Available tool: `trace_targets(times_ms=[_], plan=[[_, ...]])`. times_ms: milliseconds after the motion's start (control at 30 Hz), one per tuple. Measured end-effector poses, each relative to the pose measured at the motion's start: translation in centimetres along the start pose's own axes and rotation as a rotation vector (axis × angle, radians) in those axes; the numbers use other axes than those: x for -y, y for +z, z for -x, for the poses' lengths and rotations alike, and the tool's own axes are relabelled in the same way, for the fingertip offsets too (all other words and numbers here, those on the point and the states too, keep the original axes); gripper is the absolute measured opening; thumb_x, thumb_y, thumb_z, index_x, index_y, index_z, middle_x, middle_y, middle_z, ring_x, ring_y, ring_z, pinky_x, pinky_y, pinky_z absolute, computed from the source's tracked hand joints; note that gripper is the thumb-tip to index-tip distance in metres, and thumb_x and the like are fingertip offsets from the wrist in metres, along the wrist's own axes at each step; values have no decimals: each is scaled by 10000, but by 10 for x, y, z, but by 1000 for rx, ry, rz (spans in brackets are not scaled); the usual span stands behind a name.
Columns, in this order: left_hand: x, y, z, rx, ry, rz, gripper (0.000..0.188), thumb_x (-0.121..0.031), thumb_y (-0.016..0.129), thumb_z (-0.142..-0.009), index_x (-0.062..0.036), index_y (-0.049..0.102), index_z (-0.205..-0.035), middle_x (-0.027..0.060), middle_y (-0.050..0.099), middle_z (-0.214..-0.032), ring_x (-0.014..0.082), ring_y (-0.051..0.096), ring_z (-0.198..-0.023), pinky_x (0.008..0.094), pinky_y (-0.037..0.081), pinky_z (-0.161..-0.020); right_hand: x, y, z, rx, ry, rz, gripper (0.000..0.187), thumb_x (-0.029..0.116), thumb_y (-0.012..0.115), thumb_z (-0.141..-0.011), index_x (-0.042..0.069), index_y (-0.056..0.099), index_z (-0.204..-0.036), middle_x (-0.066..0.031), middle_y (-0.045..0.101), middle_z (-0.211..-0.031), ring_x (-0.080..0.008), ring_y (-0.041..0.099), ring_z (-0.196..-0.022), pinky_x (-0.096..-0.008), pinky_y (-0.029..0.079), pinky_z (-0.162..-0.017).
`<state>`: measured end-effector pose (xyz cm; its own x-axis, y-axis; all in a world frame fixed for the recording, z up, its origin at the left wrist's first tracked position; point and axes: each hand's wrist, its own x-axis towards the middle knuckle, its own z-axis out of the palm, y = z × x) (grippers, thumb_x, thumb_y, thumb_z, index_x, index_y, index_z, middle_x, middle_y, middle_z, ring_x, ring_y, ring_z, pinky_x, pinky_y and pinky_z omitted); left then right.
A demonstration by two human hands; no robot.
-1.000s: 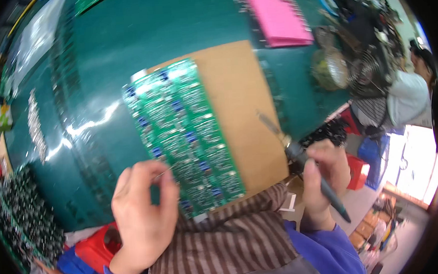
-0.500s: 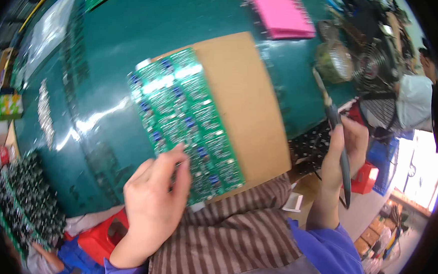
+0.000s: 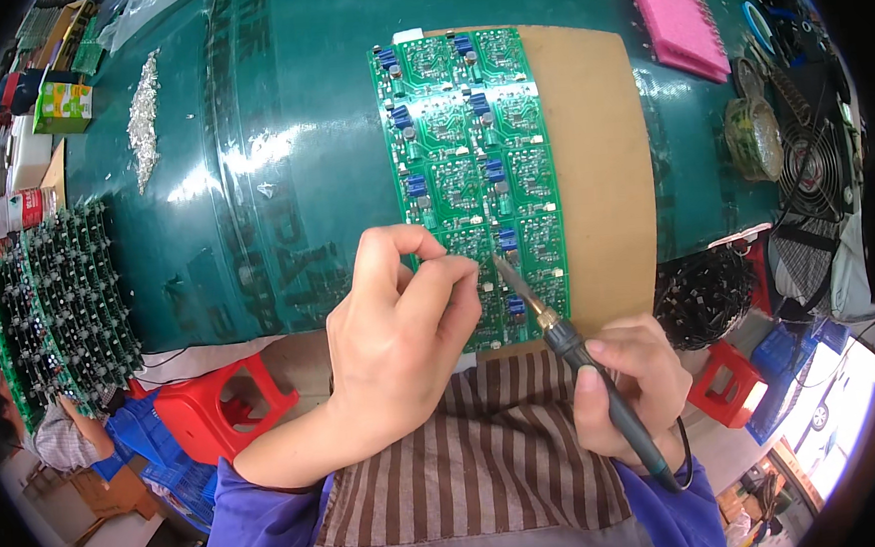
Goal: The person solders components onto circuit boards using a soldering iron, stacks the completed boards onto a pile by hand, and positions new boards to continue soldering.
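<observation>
Near red stool (image 3: 191, 424), green tabletop (image 3: 316, 90), right hand (image 3: 636, 382) gripping soldering iron (image 3: 569, 348), left hand (image 3: 391, 338), hold unclear

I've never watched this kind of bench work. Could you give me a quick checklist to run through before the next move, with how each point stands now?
1. Soldering iron held by its handle in the right hand: ok.
2. Green circuit board panel lying component side up on the brown sheet: ok.
3. Iron's tip apart from the left hand: ok, though its fingertips look close.
4. Tip touching the panel: cannot tell; it points down at the lower part.
5. Small part pinched in the left hand: cannot tell; the fingers hide it.
6. Iron hot: cannot tell by sight.
</observation>
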<state>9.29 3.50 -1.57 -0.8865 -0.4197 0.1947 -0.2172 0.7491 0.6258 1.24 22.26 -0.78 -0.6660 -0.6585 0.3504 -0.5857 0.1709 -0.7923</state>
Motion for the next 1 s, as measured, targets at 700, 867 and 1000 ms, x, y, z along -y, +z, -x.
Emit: trace_targets(times_ms=[700,867,1000], plan=[[0,2,-1,33,-62,87,174,30,719,-730,-49,638,-861,53,573,-807,136,515,-545,269,433,-486,5,1,-5,36,16,26,214,18,692,-694,-20,610,-888,-101,624,-698,-244,602,-591,-308,495,-554],[1,2,0,43,-68,114,164,27,720,-736,-51,667,-870,56,584,-801,136,524,-530,272,440,-478,5,1,-4,41,21,22,215,18,692,-700,-19,610,-895,-102,627,-705,-245,602,-598,-307,495,-558],[2,1,1,59,-17,38,141,0,733,-756,-53,688,-879,57,582,-787,162,575,-554,292,463,-487,6,1,-4,44,15,22,214,17,690,-702,-21,609,-897,-105,626,-704,-245,601,-594,-308,493,-558]])
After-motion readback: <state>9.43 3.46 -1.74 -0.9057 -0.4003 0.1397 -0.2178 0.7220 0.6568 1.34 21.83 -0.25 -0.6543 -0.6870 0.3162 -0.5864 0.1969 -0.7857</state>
